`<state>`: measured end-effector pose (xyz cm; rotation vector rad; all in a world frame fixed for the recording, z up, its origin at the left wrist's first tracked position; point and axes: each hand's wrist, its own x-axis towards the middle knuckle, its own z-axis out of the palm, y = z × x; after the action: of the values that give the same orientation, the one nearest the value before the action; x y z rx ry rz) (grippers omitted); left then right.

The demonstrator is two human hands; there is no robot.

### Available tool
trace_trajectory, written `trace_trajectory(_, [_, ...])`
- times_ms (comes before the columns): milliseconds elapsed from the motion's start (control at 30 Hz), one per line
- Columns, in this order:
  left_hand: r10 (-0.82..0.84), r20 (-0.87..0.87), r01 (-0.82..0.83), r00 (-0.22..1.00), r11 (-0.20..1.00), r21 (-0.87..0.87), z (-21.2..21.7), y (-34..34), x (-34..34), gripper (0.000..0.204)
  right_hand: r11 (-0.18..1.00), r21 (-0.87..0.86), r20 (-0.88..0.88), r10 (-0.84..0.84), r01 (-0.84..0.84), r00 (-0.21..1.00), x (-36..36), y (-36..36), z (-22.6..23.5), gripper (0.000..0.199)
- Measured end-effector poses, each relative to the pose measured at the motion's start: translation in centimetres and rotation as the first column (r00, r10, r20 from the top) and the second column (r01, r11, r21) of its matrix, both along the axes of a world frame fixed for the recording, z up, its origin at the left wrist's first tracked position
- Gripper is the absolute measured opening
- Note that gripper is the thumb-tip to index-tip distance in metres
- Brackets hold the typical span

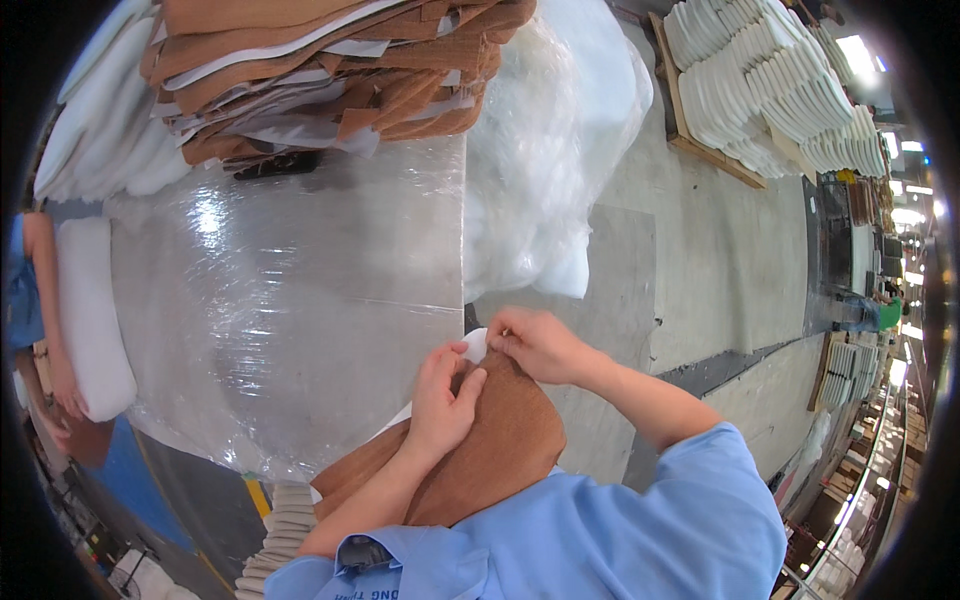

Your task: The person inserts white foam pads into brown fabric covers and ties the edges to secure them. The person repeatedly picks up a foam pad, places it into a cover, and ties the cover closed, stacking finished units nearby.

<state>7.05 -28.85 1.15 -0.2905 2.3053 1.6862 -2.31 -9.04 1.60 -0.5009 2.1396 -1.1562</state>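
Close to my body, a brown fabric cover [510,430] drapes over something, with a bit of white material [476,346] showing at its upper end. My right hand [535,345] pinches the cover's top edge beside that white bit. On the left side of the same end, my left hand [445,400] is closed on the fabric, thumb toward the right hand. What lies inside the cover is mostly hidden. Both hands work near the right corner of a table wrapped in clear plastic film [350,250].
A tall pile of brown fabric pieces [330,70] sits at the table's far side. Beyond the right edge stands a clear plastic bag of white padding [540,150]. Another person's arm [45,290] touches a white foam pad [92,310] at left. White pads fill a pallet [750,90] far right.
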Motion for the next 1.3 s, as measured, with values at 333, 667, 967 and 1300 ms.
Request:
trace_trajectory(333, [-0.201,0.000,0.200,0.980,0.978,-0.053,-2.9,-0.3,-2.8,0.014,0.979,0.014,0.524,-0.181,0.204,0.833,-1.0,1.0,0.6,0.016])
trace_trajectory(667, [-0.256,0.076,0.266,0.964,0.940,-0.215,-3.2,0.9,-5.6,0.022,0.765,0.092,0.345,-0.625,0.637,0.700,3.5,-0.2,-4.6,0.017])
trace_trajectory(967, [-0.236,0.148,0.274,0.960,0.894,-0.355,-4.4,2.6,-6.5,0.026,0.689,0.239,0.671,-0.627,0.685,0.396,3.0,-0.4,-8.1,0.012])
trace_trajectory(1300, [-0.181,0.172,0.208,0.968,0.965,-0.159,-4.6,2.2,-6.5,0.030,0.092,0.162,0.901,-0.419,0.982,-0.109,9.2,-0.5,-5.5,0.024])
